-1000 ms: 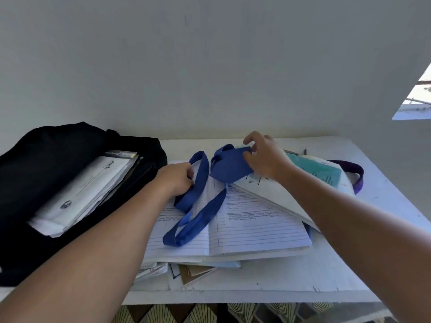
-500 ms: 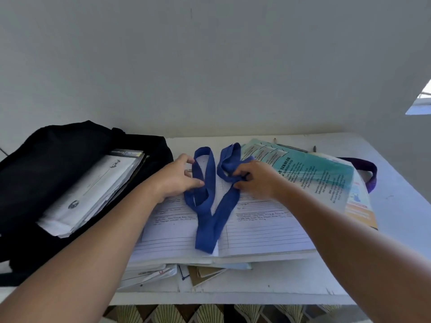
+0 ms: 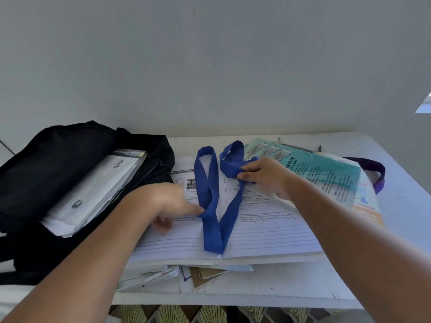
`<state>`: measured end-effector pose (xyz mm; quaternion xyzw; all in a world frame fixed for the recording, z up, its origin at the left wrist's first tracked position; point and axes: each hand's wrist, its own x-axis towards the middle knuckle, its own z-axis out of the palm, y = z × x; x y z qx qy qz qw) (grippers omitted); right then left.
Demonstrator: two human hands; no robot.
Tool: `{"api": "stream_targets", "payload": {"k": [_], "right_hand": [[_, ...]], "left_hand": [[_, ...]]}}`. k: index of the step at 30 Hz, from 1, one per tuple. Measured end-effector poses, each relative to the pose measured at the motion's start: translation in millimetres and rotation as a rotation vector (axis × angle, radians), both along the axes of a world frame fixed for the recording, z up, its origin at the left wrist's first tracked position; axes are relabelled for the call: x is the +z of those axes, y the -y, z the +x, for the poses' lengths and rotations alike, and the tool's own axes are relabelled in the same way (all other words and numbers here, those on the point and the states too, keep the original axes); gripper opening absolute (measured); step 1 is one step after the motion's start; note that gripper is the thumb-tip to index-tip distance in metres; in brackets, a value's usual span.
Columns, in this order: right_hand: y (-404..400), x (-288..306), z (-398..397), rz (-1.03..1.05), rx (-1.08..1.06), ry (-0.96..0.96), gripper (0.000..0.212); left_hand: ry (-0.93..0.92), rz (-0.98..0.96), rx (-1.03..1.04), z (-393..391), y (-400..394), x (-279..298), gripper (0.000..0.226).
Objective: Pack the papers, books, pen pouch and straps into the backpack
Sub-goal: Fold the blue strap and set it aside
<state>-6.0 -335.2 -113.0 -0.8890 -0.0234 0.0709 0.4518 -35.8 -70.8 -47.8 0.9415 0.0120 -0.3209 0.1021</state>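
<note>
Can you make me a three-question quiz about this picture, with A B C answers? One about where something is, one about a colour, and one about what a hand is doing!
1. Where does the blue strap lie?
A. inside the backpack
B. on the open lined notebook
C. on the floor

2. What colour is the backpack?
A. black
B. red
C. yellow

3. What is the right hand doing?
A. resting flat on the table
B. holding a pen
C. pinching the blue strap

Answers:
1 B, the strap is spread across the notebook's lined pages.
2 A, its fabric is black all over.
3 C, its thumb and fingers close on the strap's upper loop, while the left hand touches the strap lower down.
</note>
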Motion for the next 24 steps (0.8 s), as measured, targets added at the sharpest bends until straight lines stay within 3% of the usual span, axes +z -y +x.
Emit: {"api": "stream_targets", "payload": {"k": [2,4,9,12,15,17,20,23,24], "right_hand": [[2,-2,3,0.043,-0.024,-0.036,0.011],[3,-1,3,0.105,-0.053,-0.079,0.009],[1,12,0,0.291,-0.134,-0.152,0.008],[6,20,3,0.374,-0.217,-0.152,0.011],[9,22,2,0.178,-0.206,-0.043,0.012],[6,18,-1,-0.029,-0.063,-0.018,0.030],[0,13,-3,-0.323,0.072,0.008,0.047],[1,9,-2,-0.404,0.084,0.085,0.009],[1,8,-2,-0.393,0.074,0.084,0.011]], "left_hand": [[0.025,-0.155,-0.008,5,-7,-11,0.031],[0.147,-0.249,-0.015,11,-12,-19,0.018],[0.848,-0.386,0.034,18,-15,-4,0.007],[1.077,-0.856,0.186,19,-9,18,0.009],[0.895,-1.444,0.392,14,7,38,0.009],[0.702,-1.647,0.468,9,22,43,0.015],[0.476,-1.702,0.484,4,44,36,0.013],[0.346,-1.595,0.436,3,56,17,0.026],[0.340,-1.529,0.399,3,57,11,0.026]]}}
